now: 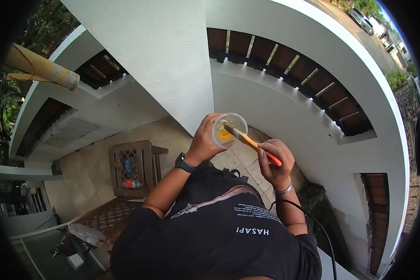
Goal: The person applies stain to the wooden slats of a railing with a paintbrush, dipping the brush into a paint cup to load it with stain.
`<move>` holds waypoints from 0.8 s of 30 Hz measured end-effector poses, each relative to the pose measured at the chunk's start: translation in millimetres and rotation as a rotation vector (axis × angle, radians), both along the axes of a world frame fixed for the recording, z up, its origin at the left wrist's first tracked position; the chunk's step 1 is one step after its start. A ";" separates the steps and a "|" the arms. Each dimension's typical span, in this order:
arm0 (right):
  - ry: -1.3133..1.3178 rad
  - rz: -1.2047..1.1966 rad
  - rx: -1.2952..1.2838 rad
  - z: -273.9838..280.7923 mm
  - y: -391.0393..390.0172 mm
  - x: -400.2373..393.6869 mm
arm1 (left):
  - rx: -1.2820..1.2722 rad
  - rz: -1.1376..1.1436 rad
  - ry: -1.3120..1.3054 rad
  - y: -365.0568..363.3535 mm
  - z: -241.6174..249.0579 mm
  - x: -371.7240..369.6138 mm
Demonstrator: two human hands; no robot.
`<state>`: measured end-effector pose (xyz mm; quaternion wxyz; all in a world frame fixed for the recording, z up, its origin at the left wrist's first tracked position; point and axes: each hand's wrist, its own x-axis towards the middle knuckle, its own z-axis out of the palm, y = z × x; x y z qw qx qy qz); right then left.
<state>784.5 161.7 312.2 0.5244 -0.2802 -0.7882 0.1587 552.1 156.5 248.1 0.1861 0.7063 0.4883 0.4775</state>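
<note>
My left hand (206,138) is wrapped round a clear plastic cup (238,120), which has some yellowish liquid at its bottom. In my right hand (277,162) is a paintbrush (250,142) with a yellow and red-orange handle, gripped between thumb and fingers. The brush slants up and left, and its bristle end is inside the cup. Both hands are in front of my chest, close together. A dark watch is on my left wrist and a metal bracelet on my right one.
White walls (172,51) with dark slatted openings (289,70) rise ahead. A brown stool (117,182) with a bottle (131,185) and a blue item on it stands at left, beside a wooden lattice bench (100,218). A black cable (319,226) runs by my right arm. Tiles (240,161) cover the floor.
</note>
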 end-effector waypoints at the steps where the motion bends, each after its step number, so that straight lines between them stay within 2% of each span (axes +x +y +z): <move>1: 0.007 0.011 -0.001 -1.3 -1.1 5.0 | -0.038 0.024 -0.035 -8.3 -3.2 2.9; 3: 0.030 0.142 0.010 -6.0 -1.4 13.7 | -0.101 0.060 -0.067 -22.0 -8.5 7.1; 5: -0.046 0.156 -0.023 -16.8 -3.9 25.0 | -0.162 0.087 -0.095 -34.1 -11.6 12.3; 7: 0.164 0.208 -0.057 -28.1 -7.7 31.0 | -0.236 0.086 -0.228 -41.2 -13.0 18.8; 9: 0.165 0.201 -0.091 -30.9 -11.5 33.5 | -0.252 0.084 -0.222 -47.1 -13.4 22.2; 11: 0.153 0.152 -0.221 -37.8 -10.2 33.5 | -0.253 0.083 -0.219 -45.7 -12.5 23.1; 12: 0.225 0.162 -0.364 -53.6 -9.7 35.4 | -0.260 0.093 -0.264 -46.2 -13.4 23.2; 13: 0.229 0.168 -0.362 -57.0 -8.2 28.9 | -0.268 0.103 -0.309 -44.3 -13.7 21.7; 15: 0.559 0.116 -0.669 -63.6 -4.0 13.3 | -0.250 0.116 -0.307 -37.7 -16.4 14.9; 17: 0.573 0.136 -0.725 -70.2 8.5 3.0 | -0.237 0.126 -0.308 -29.1 -19.2 6.8; 19: 0.844 0.212 -0.998 -75.1 20.4 -8.4 | -0.212 0.128 -0.287 -17.0 -23.7 -2.9; 24: 0.929 0.294 -1.204 -83.3 48.4 -23.0 | -0.183 0.102 -0.303 26.9 -40.7 -18.9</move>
